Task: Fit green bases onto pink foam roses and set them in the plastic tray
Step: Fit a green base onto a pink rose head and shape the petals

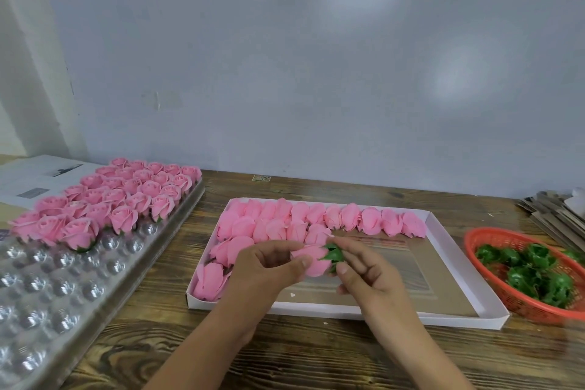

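Over the white shallow box [468, 266] on the wooden counter [310, 355]: left hand [269, 266] pinching a pink foam rose [311, 261] between thumb and fingers, right hand [364, 266] gripping a green base [334, 254] pressed against the rose's end. Behind, loose roses [316, 218] lying in rows in the box. At left, finished roses [126, 196] standing in the plastic tray [47, 294]. At right, more green bases [531, 269] in a red basket [493, 234].

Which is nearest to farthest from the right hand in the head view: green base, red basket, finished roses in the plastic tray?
From the right hand:
1. Green base, pinched in its fingers.
2. Red basket, to its right on the table.
3. Finished roses, far left in the plastic tray.
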